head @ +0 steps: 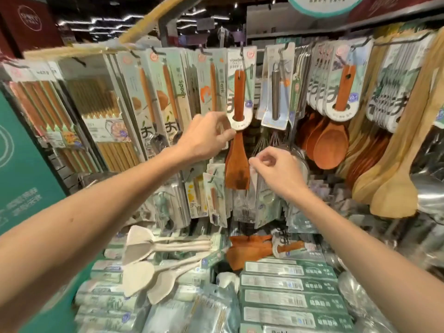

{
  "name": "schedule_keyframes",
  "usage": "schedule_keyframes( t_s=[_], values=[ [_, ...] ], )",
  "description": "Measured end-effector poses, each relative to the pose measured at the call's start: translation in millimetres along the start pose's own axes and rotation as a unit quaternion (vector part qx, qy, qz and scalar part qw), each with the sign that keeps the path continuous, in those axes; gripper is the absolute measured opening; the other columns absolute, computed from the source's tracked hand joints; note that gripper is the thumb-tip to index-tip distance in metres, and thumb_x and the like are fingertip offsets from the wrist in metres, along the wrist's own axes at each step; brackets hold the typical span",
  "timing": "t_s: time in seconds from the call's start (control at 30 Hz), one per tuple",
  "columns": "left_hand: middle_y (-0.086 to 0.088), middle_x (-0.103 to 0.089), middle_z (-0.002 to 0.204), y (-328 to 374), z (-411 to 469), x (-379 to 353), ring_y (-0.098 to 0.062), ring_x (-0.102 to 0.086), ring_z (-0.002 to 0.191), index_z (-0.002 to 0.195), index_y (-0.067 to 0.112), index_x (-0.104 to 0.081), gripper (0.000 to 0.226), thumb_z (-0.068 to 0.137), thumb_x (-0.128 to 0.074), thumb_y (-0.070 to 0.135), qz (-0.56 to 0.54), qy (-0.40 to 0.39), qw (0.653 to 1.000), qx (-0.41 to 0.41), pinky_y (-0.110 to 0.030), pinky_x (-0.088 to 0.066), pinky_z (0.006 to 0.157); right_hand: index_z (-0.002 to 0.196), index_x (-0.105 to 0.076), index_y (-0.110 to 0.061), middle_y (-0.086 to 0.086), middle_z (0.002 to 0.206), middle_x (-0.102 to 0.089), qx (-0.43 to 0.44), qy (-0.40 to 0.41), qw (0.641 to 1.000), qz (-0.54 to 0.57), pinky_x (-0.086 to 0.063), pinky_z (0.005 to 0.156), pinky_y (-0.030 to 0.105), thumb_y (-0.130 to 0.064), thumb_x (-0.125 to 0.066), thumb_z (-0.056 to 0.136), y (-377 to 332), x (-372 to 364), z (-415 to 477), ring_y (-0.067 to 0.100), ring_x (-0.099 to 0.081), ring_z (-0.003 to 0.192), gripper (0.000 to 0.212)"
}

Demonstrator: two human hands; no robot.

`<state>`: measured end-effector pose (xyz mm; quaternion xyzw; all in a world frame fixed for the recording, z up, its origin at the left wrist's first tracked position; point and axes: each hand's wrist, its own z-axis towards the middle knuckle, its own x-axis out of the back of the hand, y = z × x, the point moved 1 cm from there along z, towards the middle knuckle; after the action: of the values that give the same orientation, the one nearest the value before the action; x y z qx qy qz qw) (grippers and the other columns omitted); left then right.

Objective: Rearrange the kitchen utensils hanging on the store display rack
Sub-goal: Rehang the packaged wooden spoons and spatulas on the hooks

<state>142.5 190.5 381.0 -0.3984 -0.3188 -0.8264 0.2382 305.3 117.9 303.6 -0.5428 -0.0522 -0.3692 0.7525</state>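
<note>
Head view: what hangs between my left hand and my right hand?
In the head view, the flat blade of a reddish-brown wooden spatula hangs between the left hand and right hand.

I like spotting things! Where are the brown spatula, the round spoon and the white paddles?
spatula (pixel 237 169), head view, on its flat blade.
spoon (pixel 331 148), head view, on its bowl.
white paddles (pixel 139 272), head view, on one blade.

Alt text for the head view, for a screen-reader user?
A person's left hand pinches a carded wooden spatula hanging on a crowded store display rack; the right hand, fingers curled, is at the blade's right edge. To the right hang wooden spoons; pale spatulas lie below.
</note>
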Motion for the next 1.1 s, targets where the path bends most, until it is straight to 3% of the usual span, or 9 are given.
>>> schedule_keyframes(
  t_s=[0.13, 0.27, 0.37, 0.57, 0.73, 0.8, 0.9, 1.0, 1.1],
  values=[
    [0.009, -0.054, 0.06, -12, -81, -26, -0.003, -0.046, 0.051, 0.077, 0.019, -0.059, 0.032, 0.096, -0.058, 0.044, 0.006, -0.071, 0.997, 0.014, -0.026, -0.037, 0.052, 0.066, -0.058, -0.014, -0.006, 0.057, -0.051, -0.074, -0.059, 0.995, 0.044, -0.037, 0.057, 0.023, -0.031, -0.07, 0.09, 54, -23, -75, 0.006, -0.042, 0.054, 0.031],
    [0.009, -0.049, 0.055, -42, -155, -84, -0.001, -0.043, 0.049, 0.067, 0.028, -0.047, 0.036, 0.096, -0.059, 0.045, -0.008, -0.185, 0.981, 0.066, -0.022, -0.027, 0.047, 0.073, -0.06, 0.0, 0.001, 0.06, -0.044, -0.188, -0.127, 0.971, 0.076, -0.032, 0.054, 0.019, -0.023, -0.072, 0.088, 116, -60, -135, 0.009, -0.038, 0.055, 0.031],
    [0.011, -0.053, 0.059, -68, -186, -141, -0.001, -0.044, 0.051, 0.076, 0.028, -0.058, 0.022, 0.095, -0.062, 0.039, -0.05, -0.241, 0.961, 0.128, -0.028, -0.029, 0.052, 0.082, -0.06, -0.003, 0.005, 0.062, -0.049, -0.26, -0.152, 0.949, 0.093, -0.041, 0.06, 0.028, -0.019, -0.071, 0.09, 158, -88, -150, 0.017, -0.047, 0.058, 0.021],
    [-0.001, -0.071, 0.085, -111, -179, -260, -0.022, -0.068, 0.084, 0.099, 0.019, -0.065, 0.016, 0.093, -0.064, 0.034, -0.082, -0.305, 0.918, 0.239, -0.034, -0.055, 0.074, 0.093, -0.062, -0.013, 0.007, 0.067, -0.058, -0.347, -0.142, 0.922, 0.096, -0.046, 0.06, 0.035, -0.011, -0.065, 0.091, 231, -138, -120, 0.019, -0.052, 0.059, 0.004],
    [-0.01, -0.065, 0.122, -138, -133, -345, -0.028, -0.06, 0.113, 0.124, 0.016, -0.059, 0.033, 0.096, -0.059, 0.033, -0.002, -0.32, 0.928, 0.192, -0.04, -0.05, 0.096, 0.073, -0.065, -0.017, -0.002, 0.073, -0.061, -0.344, -0.151, 0.927, 0.011, -0.045, 0.064, 0.024, -0.022, -0.046, 0.082, 297, -172, -86, 0.017, -0.056, 0.071, 0.022],
    [-0.012, -0.052, 0.142, -149, -110, -377, -0.031, -0.053, 0.126, 0.136, 0.016, -0.049, 0.045, 0.096, -0.058, 0.034, 0.019, -0.32, 0.932, 0.167, -0.045, -0.045, 0.105, 0.098, -0.072, -0.015, 0.003, 0.1, -0.069, -0.341, -0.176, 0.921, -0.064, -0.05, 0.083, 0.028, -0.013, -0.043, 0.093, 317, -180, -78, 0.023, -0.063, 0.094, 0.029],
    [-0.007, -0.019, 0.163, -162, -84, -427, -0.029, -0.025, 0.149, 0.156, 0.02, -0.021, 0.08, 0.092, -0.065, 0.037, 0.018, -0.376, 0.914, 0.155, -0.05, -0.027, 0.119, 0.127, -0.06, -0.017, 0.01, 0.124, -0.064, -0.335, -0.187, 0.901, -0.203, -0.039, 0.104, 0.042, -0.02, -0.036, 0.102, 347, -189, -80, 0.031, -0.055, 0.12, 0.035],
    [-0.008, -0.021, 0.161, -169, -75, -468, -0.027, -0.018, 0.149, 0.157, 0.019, -0.015, 0.105, 0.078, -0.076, 0.051, 0.033, -0.432, 0.895, 0.106, -0.044, -0.02, 0.122, 0.146, -0.04, -0.017, 0.012, 0.139, -0.052, -0.293, -0.161, 0.907, -0.256, -0.024, 0.112, 0.043, -0.026, -0.038, 0.103, 368, -199, -93, 0.027, -0.037, 0.137, 0.044],
    [-0.011, -0.031, 0.15, -169, -76, -488, -0.03, -0.027, 0.14, 0.152, 0.016, -0.026, 0.106, 0.07, -0.08, 0.057, 0.062, -0.431, 0.898, 0.068, -0.042, -0.03, 0.115, 0.15, -0.031, -0.02, 0.008, 0.144, -0.045, -0.263, -0.132, 0.907, -0.301, -0.019, 0.112, 0.041, -0.028, -0.038, 0.102, 378, -207, -103, 0.02, -0.027, 0.142, 0.05]
  ],
)
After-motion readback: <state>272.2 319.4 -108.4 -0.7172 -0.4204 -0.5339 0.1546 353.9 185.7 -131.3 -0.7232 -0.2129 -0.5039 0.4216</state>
